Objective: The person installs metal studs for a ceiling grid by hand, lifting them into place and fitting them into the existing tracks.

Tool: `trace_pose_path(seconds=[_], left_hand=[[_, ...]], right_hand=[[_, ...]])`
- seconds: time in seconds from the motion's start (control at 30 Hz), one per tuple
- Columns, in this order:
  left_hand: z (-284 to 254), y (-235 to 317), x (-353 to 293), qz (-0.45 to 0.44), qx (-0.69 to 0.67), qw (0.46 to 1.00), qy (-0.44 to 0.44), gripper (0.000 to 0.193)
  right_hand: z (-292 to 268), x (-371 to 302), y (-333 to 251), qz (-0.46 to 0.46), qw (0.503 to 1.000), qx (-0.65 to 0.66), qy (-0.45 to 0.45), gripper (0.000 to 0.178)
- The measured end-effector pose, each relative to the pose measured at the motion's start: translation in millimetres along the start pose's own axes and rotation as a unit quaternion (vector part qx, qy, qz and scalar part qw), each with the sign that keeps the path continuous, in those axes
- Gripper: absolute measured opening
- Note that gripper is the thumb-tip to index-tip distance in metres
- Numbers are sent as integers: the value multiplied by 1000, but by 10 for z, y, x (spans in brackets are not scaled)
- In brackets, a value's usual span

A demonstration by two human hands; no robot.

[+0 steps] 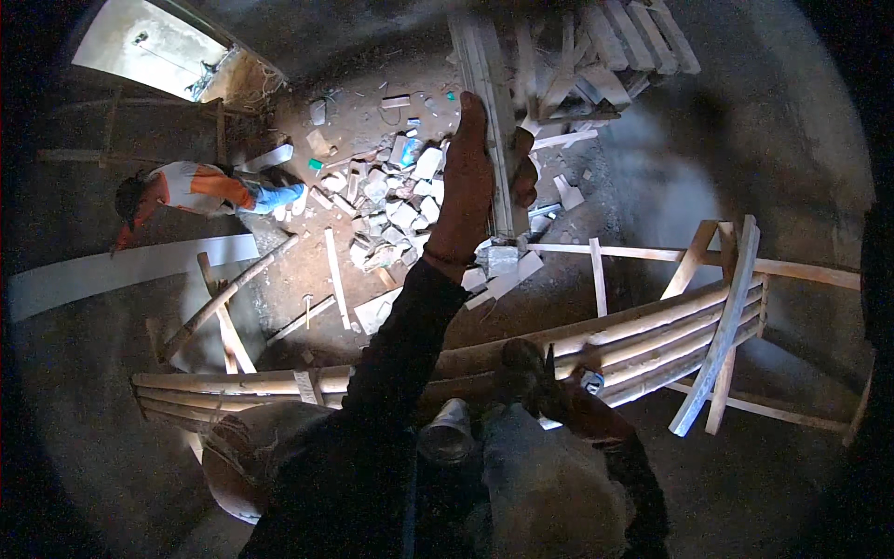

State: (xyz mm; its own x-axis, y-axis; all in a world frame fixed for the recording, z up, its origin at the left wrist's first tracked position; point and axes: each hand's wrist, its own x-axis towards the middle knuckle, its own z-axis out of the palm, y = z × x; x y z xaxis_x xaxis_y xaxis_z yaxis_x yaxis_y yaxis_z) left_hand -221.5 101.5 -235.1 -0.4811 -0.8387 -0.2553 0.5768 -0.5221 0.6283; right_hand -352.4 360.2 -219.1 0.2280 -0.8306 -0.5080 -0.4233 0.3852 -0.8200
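Note:
I look down from a platform of wooden poles (643,335). My left hand (468,177) reaches out in a dark sleeve and grips a long pale wooden plank (492,84), thumb on its right side. The plank runs away from me over the ground below. My right hand (570,402) is close to my body, just above the poles, closed around a dark tool (523,359); the kind of tool is unclear. A grey cylinder (447,430) sits between my arms.
Far below, a pile of broken bricks and rubble (391,210) lies on the dirt floor. A person in an orange, white and blue top (200,188) bends at the left. Stacked planks (605,56) lie at the top. A plank frame (722,326) leans at the right.

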Motion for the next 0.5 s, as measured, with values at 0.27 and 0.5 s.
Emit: trace_pose_path(seconds=[0.27,0.5], left_hand=[[31,-54,-74,5,-6,1000,-5,58],[57,-20,-83,17,11,1000,13,56]], right_hand=[[111,634,-255,-169,959,-57,219,28],[167,735,-269,-37,992,56,103,32]])
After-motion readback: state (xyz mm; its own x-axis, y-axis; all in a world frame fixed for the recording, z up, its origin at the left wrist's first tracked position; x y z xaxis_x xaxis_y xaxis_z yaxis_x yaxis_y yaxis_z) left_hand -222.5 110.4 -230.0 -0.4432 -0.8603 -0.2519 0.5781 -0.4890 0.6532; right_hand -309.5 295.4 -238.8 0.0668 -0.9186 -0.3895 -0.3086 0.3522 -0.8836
